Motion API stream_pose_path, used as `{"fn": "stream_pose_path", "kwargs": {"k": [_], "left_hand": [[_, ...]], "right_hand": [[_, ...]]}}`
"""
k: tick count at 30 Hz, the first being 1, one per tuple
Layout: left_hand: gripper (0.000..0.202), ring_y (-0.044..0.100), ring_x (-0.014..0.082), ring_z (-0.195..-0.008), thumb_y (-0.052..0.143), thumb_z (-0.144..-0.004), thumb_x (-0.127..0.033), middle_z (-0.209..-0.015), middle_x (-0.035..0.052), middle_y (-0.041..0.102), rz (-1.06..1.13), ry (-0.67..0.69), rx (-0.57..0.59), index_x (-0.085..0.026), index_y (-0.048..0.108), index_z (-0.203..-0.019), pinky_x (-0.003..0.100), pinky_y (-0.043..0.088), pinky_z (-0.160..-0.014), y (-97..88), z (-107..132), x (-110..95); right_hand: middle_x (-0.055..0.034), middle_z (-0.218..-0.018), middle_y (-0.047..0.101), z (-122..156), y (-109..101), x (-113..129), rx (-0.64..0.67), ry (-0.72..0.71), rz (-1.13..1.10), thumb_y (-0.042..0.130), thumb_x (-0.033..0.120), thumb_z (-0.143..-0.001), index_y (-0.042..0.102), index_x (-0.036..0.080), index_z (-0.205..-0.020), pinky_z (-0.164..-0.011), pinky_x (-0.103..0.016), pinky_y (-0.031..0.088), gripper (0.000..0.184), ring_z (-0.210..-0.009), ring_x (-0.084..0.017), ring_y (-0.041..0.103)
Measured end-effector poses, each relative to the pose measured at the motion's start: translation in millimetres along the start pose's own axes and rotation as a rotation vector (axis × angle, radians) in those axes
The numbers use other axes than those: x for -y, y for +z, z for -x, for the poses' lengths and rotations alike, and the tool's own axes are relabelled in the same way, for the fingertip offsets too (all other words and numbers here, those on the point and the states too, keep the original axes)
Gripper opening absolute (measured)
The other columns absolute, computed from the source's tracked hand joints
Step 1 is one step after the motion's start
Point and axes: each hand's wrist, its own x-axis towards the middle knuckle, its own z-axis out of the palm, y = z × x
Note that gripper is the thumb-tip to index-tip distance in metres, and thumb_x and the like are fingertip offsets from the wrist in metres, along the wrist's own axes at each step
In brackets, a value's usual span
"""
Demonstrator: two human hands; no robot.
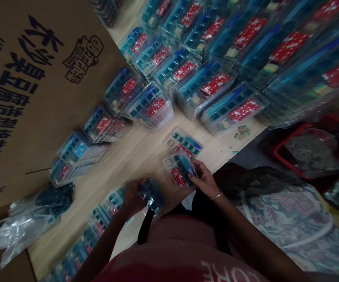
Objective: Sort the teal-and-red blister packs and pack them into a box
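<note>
My right hand (pixel 204 178) grips the right end of a clear plastic compartment tray (pixel 171 161), thumb on top. Inside that tray are a red patterned packet, dark teal pieces and a blue stick-like item. My left hand (pixel 133 199) is closed on the left edge of another compartment tray (pixel 152 196), tilted and blurred by motion; its contents look dark blue. Just beyond the right hand's tray, a similar filled tray (pixel 184 138) lies flat on the table, partly covered by it.
Stacks of filled trays (pixel 157 105) line the table's (pixel 140 150) far side. More trays (pixel 99 219) run along the near left edge. A big cardboard box (pixel 46 102) and plastic bag (pixel 25 223) stand left. Small coloured pieces (pixel 242 132) and a red basket (pixel 293 172) are at right.
</note>
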Motion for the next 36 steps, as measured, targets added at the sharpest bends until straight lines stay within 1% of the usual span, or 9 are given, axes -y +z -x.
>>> {"fn": "stream_pose_path", "kwargs": {"k": [4, 8, 12, 15, 18, 21, 24, 28, 36], "left_hand": [[0.059, 0.059, 0.0249, -0.099, 0.060, -0.059, -0.018, -0.107, 0.0099, 0.060, 0.045, -0.051, 0.037, -0.017, 0.046, -0.116, 0.042, 0.050, -0.087, -8.4, -3.8, 1.2], [0.061, 0.060, 0.0237, -0.099, 0.060, -0.056, -0.019, -0.107, 0.0082, 0.061, 0.055, -0.067, 0.085, -0.018, 0.046, -0.116, 0.040, 0.050, -0.087, -18.1, -5.6, -2.8], [0.066, 0.058, 0.0265, -0.105, 0.060, -0.054, -0.017, -0.113, 0.0096, 0.059, 0.013, -0.063, 0.037, -0.020, 0.045, -0.118, 0.041, 0.048, -0.090, -15.9, 8.5, -20.3], [0.064, 0.058, 0.0264, -0.105, 0.057, -0.056, -0.016, -0.112, 0.0096, 0.060, -0.011, -0.064, -0.030, -0.020, 0.044, -0.119, 0.041, 0.049, -0.089, -5.4, 30.8, -38.4], [0.059, 0.059, 0.0268, -0.098, 0.057, -0.056, -0.015, -0.104, 0.0093, 0.061, -0.072, -0.138, -0.059, -0.019, 0.047, -0.114, 0.041, 0.050, -0.082, 8.4, 54.2, -54.9], [0.057, 0.060, 0.0277, -0.093, 0.058, -0.054, -0.015, -0.098, 0.0087, 0.061, -0.124, -0.273, -0.024, -0.020, 0.049, -0.110, 0.042, 0.049, -0.078, 21.4, 73.5, -65.9], [0.056, 0.060, 0.0281, -0.096, 0.058, -0.058, -0.017, -0.100, 0.0092, 0.062, -0.111, -0.424, 0.019, -0.020, 0.049, -0.112, 0.042, 0.048, -0.078, 33.5, 88.3, -70.2], [0.057, 0.057, 0.0303, -0.109, 0.060, -0.059, -0.018, -0.118, 0.0144, 0.059, -0.024, -0.583, 0.038, -0.017, 0.048, -0.115, 0.045, 0.047, -0.085, 53.6, 99.3, -67.9], [0.066, 0.044, 0.0319, -0.128, 0.065, -0.061, -0.023, -0.138, 0.0184, 0.045, 0.147, -0.593, -0.047, -0.018, 0.044, -0.124, 0.047, 0.042, -0.098, 84.9, 98.5, -69.0]], "right_hand": [[-0.0064, -0.111, 0.062, -11.7, -1.2, 10.1, 0.007, -0.039, 0.047, 0.067, 0.034, -0.068, 0.051, 0.020, -0.116, -0.094, -0.039, 0.045, 0.052, -0.103, -0.022, 0.058], [-0.0064, -0.113, 0.062, 6.1, 5.6, -1.0, 0.123, -0.009, 0.082, 0.065, 0.034, -0.071, 0.049, 0.021, -0.118, -0.095, -0.039, 0.045, 0.051, -0.105, -0.022, 0.057], [-0.0097, -0.121, 0.055, 18.6, 5.0, -11.4, 0.103, -0.095, 0.312, 0.058, 0.031, -0.074, 0.048, 0.020, -0.123, -0.101, -0.045, 0.041, 0.051, -0.114, -0.025, 0.052], [-0.0139, -0.126, 0.050, 20.7, 12.6, 1.8, 0.036, -0.270, 0.630, 0.056, 0.023, -0.073, 0.049, 0.018, -0.126, -0.104, -0.053, 0.035, 0.053, -0.120, -0.031, 0.045], [-0.0144, -0.120, 0.056, 24.8, 43.3, 21.4, 0.192, -0.410, 0.773, 0.048, 0.016, -0.080, 0.050, 0.017, -0.125, -0.099, -0.048, 0.040, 0.046, -0.113, -0.029, 0.050], [-0.0149, -0.105, 0.063, 28.9, 86.3, 27.2, 0.440, -0.402, 0.862, 0.049, 0.018, -0.083, 0.050, 0.016, -0.126, -0.085, -0.041, 0.047, 0.043, -0.097, -0.027, 0.058], [-0.0172, -0.094, 0.065, 28.9, 116.1, 17.6, 0.534, -0.290, 1.011, 0.057, 0.017, -0.080, 0.048, 0.013, -0.128, -0.074, -0.041, 0.047, 0.049, -0.084, -0.029, 0.060], [-0.0161, -0.090, 0.066, 25.6, 123.0, 1.6, 0.563, -0.246, 1.096, 0.048, 0.009, -0.081, 0.048, 0.015, -0.128, -0.072, -0.040, 0.046, 0.047, -0.079, -0.028, 0.061], [-0.0147, -0.095, 0.061, 28.3, 119.6, -18.1, 0.444, -0.364, 1.007, 0.058, 0.018, -0.070, 0.054, 0.009, -0.113, -0.084, -0.043, 0.047, 0.044, -0.092, -0.029, 0.055]]}}
